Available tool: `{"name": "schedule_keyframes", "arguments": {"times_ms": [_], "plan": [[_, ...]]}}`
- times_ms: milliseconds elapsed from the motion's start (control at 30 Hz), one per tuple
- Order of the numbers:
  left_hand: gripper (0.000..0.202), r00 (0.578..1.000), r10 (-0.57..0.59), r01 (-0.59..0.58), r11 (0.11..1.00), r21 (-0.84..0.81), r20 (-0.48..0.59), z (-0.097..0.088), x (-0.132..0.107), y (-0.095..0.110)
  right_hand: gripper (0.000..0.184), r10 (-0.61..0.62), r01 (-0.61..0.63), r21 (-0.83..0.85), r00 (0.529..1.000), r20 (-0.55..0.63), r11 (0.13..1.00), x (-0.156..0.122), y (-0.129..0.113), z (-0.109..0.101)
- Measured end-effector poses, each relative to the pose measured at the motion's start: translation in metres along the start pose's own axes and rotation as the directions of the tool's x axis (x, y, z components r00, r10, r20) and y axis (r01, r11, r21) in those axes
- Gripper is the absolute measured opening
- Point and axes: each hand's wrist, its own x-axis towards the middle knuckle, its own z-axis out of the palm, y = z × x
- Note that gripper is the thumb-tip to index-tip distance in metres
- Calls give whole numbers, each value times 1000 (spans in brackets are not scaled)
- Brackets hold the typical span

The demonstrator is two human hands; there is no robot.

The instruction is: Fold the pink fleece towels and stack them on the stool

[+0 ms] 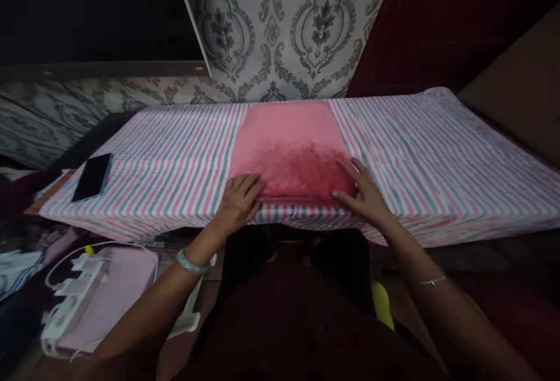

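Note:
A folded pink cloth point(286, 130) lies flat in the middle of a striped cover, its near part a darker, wet-looking or fuzzy red; I cannot tell which. My left hand point(240, 197) rests with outstretched fingers on the near left corner of the pink cloth. At its near right side is my right hand point(363, 191), with thumb and fingers spread and the fingertips on or just over the cloth. Neither hand shows anything gripped. The cloth's underside is hidden.
The striped cover point(184, 159) drapes over a long table. A phone point(93, 177) lies at its left end. Below left, a white power strip point(79, 299) with cords sits on a pink surface point(131, 276). A dark screen point(96, 13) and patterned wall point(271, 31) stand behind.

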Motion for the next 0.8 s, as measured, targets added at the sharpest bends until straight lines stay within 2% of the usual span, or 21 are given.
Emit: {"name": "schedule_keyframes", "arguments": {"times_ms": [100, 200, 333, 467, 533, 667, 800], "plan": [[42, 1000, -13, 13, 1000, 9, -26, -2, -4, -6, 70, -189, 189, -131, 982, 8, 973, -13, -5, 1], [43, 999, -19, 18, 999, -38, -37, -5, -5, -11, 53, -269, 268, -170, 963, 20, 948, -17, -7, 6], [39, 1000, -31, 31, 998, -53, 6, -5, -5, -12, 48, -249, 241, -154, 968, -35, 958, -17, -10, 12], [28, 999, 4, -4, 1000, -10, -50, -3, -8, -10, 47, -239, 218, -164, 963, -124, 962, -23, -18, 14], [26, 998, 5, -6, 1000, -5, -65, -2, -11, -9, 47, -213, 194, -160, 971, -112, 968, -27, -19, 16], [28, 999, -43, 43, 998, -36, -6, -2, -15, -9, 48, -150, 144, -127, 988, -38, 981, -31, -14, 19], [30, 998, -56, 55, 997, -62, -4, -2, -17, -10, 48, -158, 154, -101, 987, -30, 983, -33, -10, 19]]}}
